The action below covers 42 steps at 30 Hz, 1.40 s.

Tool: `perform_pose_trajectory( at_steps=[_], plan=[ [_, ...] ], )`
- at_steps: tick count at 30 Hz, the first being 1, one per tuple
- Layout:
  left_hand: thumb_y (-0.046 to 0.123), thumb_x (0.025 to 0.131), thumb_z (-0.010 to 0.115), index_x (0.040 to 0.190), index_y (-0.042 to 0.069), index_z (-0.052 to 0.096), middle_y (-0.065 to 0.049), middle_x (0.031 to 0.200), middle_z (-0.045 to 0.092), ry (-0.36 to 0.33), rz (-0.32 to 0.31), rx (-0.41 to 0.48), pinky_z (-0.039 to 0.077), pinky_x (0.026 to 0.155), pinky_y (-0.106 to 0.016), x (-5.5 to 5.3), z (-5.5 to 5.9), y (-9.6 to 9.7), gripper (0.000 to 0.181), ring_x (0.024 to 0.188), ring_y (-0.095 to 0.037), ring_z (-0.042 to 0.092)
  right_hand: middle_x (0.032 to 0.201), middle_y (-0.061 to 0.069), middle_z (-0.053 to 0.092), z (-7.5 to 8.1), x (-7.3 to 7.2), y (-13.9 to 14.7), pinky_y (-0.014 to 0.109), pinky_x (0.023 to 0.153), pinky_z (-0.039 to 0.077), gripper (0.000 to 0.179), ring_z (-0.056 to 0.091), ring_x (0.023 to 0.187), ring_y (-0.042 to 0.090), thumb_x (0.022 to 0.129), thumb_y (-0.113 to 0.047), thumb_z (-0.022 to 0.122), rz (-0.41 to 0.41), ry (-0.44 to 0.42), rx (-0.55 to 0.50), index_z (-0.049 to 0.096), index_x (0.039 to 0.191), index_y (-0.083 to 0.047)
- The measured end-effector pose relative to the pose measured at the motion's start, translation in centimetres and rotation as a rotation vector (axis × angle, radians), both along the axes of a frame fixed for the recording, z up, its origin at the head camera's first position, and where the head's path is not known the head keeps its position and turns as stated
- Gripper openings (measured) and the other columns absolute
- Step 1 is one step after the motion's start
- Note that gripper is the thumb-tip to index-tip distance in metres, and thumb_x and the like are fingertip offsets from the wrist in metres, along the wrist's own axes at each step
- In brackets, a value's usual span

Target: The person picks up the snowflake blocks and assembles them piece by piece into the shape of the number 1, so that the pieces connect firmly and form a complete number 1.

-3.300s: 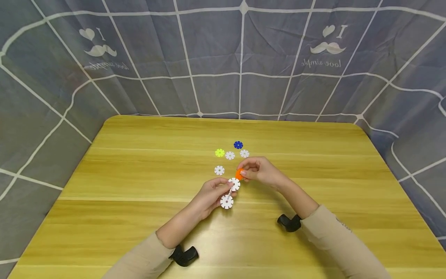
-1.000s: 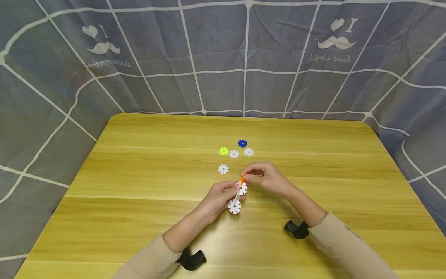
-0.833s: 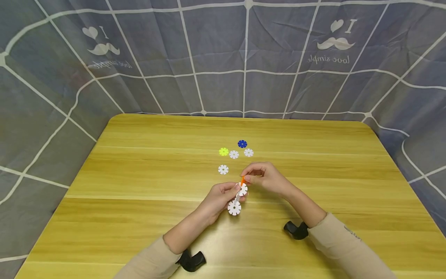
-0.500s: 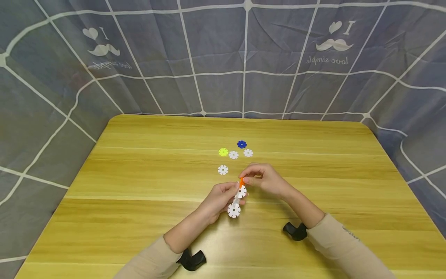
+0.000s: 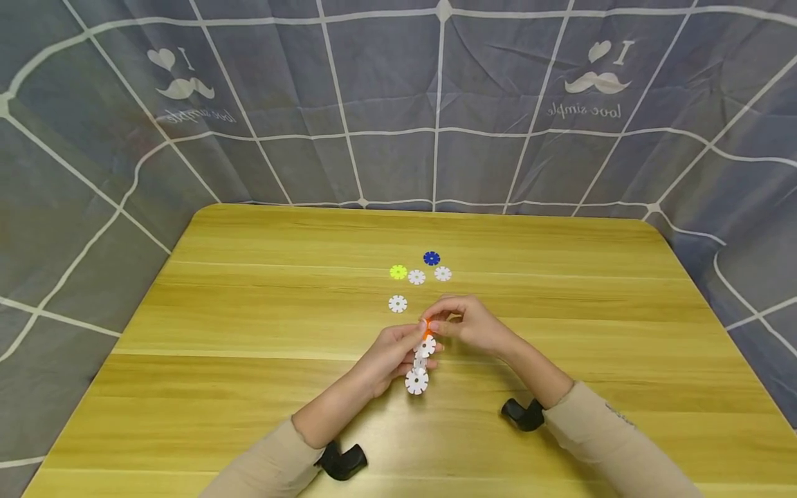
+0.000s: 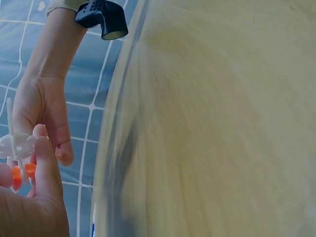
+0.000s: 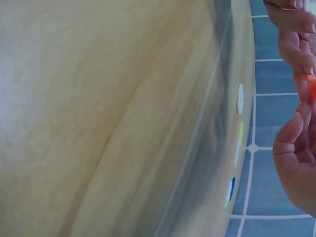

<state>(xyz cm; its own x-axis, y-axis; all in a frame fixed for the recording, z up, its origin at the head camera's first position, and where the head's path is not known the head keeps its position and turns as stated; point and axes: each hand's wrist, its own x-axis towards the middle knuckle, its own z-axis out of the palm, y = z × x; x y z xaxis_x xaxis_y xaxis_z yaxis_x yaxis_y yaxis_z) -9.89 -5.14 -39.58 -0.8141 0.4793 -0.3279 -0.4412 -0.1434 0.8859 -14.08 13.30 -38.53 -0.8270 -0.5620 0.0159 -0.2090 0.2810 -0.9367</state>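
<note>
Several notched white discs, joined into a chain (image 5: 416, 382), are gripped between the thumb and fingers of my left hand (image 5: 389, 356). At the chain's far end sits an orange notched disc (image 5: 427, 333), seen nearly edge-on. My right hand (image 5: 463, 321) pinches this orange disc between thumb and index finger, right beside the left fingertips. In the left wrist view the orange disc (image 6: 23, 173) shows among the fingers, just below a white disc (image 6: 17, 145). Only a sliver of the orange disc (image 7: 312, 88) appears at the edge of the right wrist view.
Farther back on the wooden table (image 5: 280, 277) lie loose discs: a yellow-green disc (image 5: 398, 272), a blue disc (image 5: 432, 258) and three white ones, the nearest white disc (image 5: 398, 303) just beyond my hands. A grey patterned curtain (image 5: 392, 104) hangs behind the table.
The orange disc was held apart from the white chain at first, then turned edge-on and brought against its far end. The chain has tilted, showing more of its middle disc.
</note>
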Motion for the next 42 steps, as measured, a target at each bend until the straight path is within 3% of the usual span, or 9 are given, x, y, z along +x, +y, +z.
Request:
perform_pose_trajectory(
  at_steps=[10, 18, 27, 35, 38, 42],
  plan=[
    [0.025, 0.096, 0.052, 0.120, -0.013, 0.050, 0.001, 0.080, 0.067, -0.040, 0.073, -0.023, 0.053, 0.060, -0.016, 0.0, 0.3, 0.2, 0.046, 0.069, -0.009, 0.067, 0.089, 0.012, 0.063, -0.1, -0.7, 0.6, 0.026, 0.070, 0.049, 0.025, 0.056, 0.080, 0.020, 0.087, -0.001, 0.062, -0.021, -0.066, -0.030, 0.060, 0.109, 0.010],
    [0.021, 0.095, 0.053, 0.127, -0.007, 0.050, 0.006, 0.079, 0.063, -0.041, 0.123, -0.073, 0.048, 0.052, -0.012, 0.0, 0.4, 0.0, 0.042, 0.065, -0.007, 0.066, 0.083, 0.005, 0.063, -0.3, -2.9, 1.6, 0.024, 0.060, 0.049, 0.032, 0.057, 0.071, 0.018, 0.084, -0.004, 0.066, -0.173, -0.159, 0.018, 0.058, 0.112, 0.011],
    [0.020, 0.094, 0.055, 0.124, -0.006, 0.053, 0.003, 0.083, 0.058, -0.027, 0.135, -0.094, 0.045, 0.049, -0.011, 0.0, 0.4, 0.1, 0.040, 0.065, -0.007, 0.064, 0.085, 0.009, 0.061, -1.0, -6.5, 1.8, 0.026, 0.063, 0.053, 0.036, 0.058, 0.071, 0.017, 0.083, -0.003, 0.067, -0.406, -0.246, 0.135, 0.057, 0.117, 0.006],
    [0.021, 0.093, 0.058, 0.123, -0.005, 0.055, 0.001, 0.090, 0.061, -0.016, 0.143, -0.110, 0.044, 0.049, -0.012, 0.0, 0.3, 0.2, 0.039, 0.065, -0.006, 0.064, 0.071, 0.005, 0.053, -1.9, -8.6, 0.7, 0.020, 0.050, 0.043, 0.039, 0.048, 0.053, 0.011, 0.077, -0.010, 0.075, -0.503, -0.164, 0.292, 0.060, 0.110, 0.004],
    [0.020, 0.093, 0.058, 0.123, -0.005, 0.055, 0.000, 0.093, 0.062, -0.009, 0.149, -0.116, 0.045, 0.050, -0.012, -0.1, 0.4, 0.2, 0.039, 0.066, -0.007, 0.064, 0.073, 0.006, 0.054, -1.8, -9.0, 0.3, 0.021, 0.052, 0.042, 0.039, 0.049, 0.058, 0.013, 0.077, -0.015, 0.077, -0.513, -0.127, 0.384, 0.061, 0.107, 0.003],
    [0.019, 0.092, 0.059, 0.124, -0.005, 0.055, 0.000, 0.095, 0.061, -0.006, 0.151, -0.122, 0.045, 0.051, -0.013, -0.1, 0.4, 0.1, 0.039, 0.063, -0.004, 0.060, 0.089, 0.012, 0.060, -1.6, -9.1, 0.0, 0.025, 0.062, 0.044, 0.037, 0.051, 0.074, 0.019, 0.076, -0.020, 0.078, -0.518, -0.106, 0.489, 0.062, 0.102, 0.002]
  ],
)
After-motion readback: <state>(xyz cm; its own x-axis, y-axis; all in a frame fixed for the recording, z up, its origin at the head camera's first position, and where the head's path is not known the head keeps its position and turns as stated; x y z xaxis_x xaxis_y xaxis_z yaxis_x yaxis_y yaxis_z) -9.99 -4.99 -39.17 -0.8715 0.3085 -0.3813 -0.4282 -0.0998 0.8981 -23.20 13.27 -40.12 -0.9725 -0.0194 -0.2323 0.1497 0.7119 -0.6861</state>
